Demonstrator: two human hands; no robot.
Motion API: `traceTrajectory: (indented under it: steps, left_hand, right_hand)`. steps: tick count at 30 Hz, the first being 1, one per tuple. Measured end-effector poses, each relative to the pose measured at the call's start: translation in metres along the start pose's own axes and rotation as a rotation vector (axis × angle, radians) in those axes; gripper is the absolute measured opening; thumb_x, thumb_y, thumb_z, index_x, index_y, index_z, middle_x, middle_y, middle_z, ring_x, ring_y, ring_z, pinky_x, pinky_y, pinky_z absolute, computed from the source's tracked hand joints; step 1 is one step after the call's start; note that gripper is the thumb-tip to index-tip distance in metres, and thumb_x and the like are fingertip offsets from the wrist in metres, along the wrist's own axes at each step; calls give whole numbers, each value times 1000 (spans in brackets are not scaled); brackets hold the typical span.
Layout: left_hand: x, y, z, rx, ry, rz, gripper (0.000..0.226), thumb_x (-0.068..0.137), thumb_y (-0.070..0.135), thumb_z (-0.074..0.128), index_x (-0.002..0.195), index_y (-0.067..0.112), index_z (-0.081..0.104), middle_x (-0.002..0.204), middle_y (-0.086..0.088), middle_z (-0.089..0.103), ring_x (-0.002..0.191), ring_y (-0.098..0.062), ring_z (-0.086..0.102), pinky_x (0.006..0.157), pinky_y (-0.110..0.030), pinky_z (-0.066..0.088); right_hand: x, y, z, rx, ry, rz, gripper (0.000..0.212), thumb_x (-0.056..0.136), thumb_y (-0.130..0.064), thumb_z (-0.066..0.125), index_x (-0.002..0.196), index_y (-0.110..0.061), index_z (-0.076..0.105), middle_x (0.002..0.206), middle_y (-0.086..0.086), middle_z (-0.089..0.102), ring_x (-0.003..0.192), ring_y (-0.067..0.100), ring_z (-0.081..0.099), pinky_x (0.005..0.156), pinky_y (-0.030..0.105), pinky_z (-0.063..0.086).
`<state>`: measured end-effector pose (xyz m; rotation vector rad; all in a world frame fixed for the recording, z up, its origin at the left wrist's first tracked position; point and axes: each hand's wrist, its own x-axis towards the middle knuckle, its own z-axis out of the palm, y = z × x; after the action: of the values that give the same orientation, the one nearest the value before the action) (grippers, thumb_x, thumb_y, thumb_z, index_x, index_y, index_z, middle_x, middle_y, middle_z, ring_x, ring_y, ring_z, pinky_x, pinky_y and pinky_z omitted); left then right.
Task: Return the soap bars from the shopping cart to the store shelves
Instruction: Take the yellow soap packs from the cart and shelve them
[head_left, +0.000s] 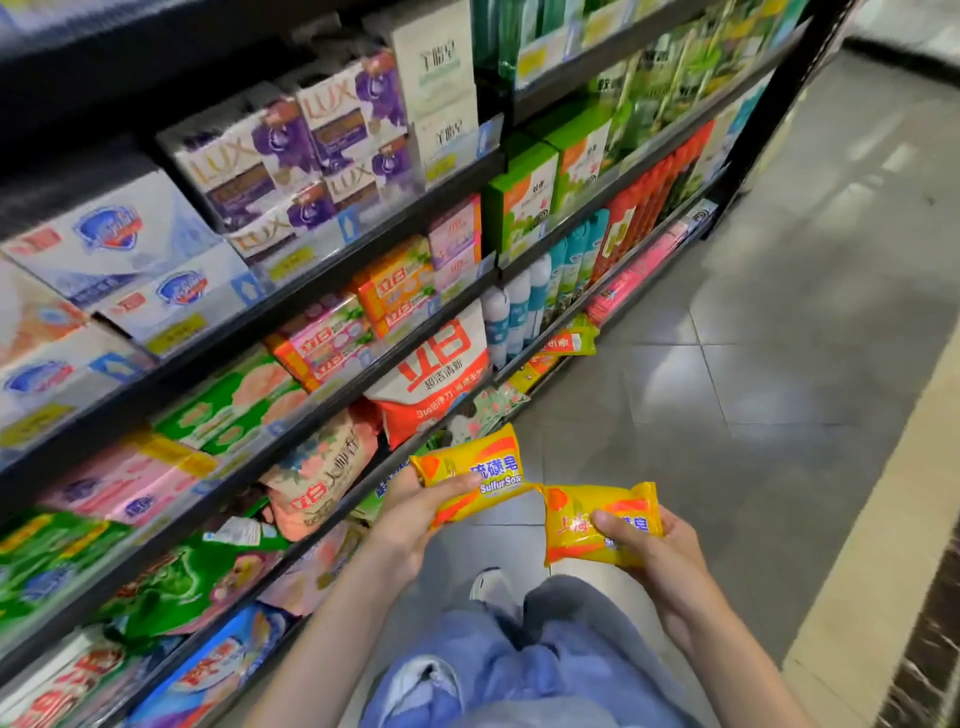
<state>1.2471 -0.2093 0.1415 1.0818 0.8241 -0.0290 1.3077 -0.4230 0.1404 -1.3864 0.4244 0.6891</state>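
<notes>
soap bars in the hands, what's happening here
A person stands beside stocked store shelves. The left hand grips one yellow soap bar and the right hand grips a second yellow soap bar, both held out in front of the body. Neither bar is on a shelf yet.

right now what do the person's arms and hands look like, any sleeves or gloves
No sleeves are in view on either arm. The left hand and right hand wear no gloves; no watch, band or ring shows. Below them are light blue jeans and a white shoe.
</notes>
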Motion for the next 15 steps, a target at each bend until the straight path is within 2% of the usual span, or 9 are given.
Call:
traceTrajectory:
  steps: [2,4,7,12,13,15]
  left_hand:
    - [13,18,12,0,3,58,29,76,-7,67,86,19,60,75,1,74,67,-13,70,64,-25,56]
    - [22,32,22,-27,25,96,29,76,-9,65,84,19,59,72,2,73,62,-10,69,56,-20,54]
    - [40,49,30,-73,105,124,31,67,-2,71,93,14,64,86,-5,75,71,-15,71,63,-23,56]
    - [58,78,47,-151,278,188,54,53,15,78,105,9,63,94,-8,74,89,-24,70,83,-38,55]
    - [60,87,53,-171,302,213,53,54,14,77,104,9,64,93,-9,74,87,-24,71,82,-39,56]
    - [59,105,65,-194,339,279,44,55,9,74,97,10,65,85,-6,75,76,-18,71,69,-29,58]
  right_hand:
    - [20,-17,5,-6,-29,12,18,73,2,71,88,-2,63,76,17,71,60,27,68,54,34,56]
    - [40,-36,11,-30,-70,14,20,73,1,71,90,-2,63,77,18,71,62,28,68,59,35,56]
    - [77,-71,21,-78,-171,13,20,73,2,70,91,-1,63,78,18,71,64,28,68,64,38,57]
    - [132,-141,44,-218,-405,-53,19,77,5,67,94,-4,64,71,5,73,58,11,68,47,18,50]
    - [141,-157,50,-243,-450,-65,21,76,4,68,95,-5,64,72,4,73,59,11,68,48,17,50]
    - [155,-187,61,-321,-530,-106,24,73,0,71,96,-7,65,79,6,74,65,12,69,53,18,51]
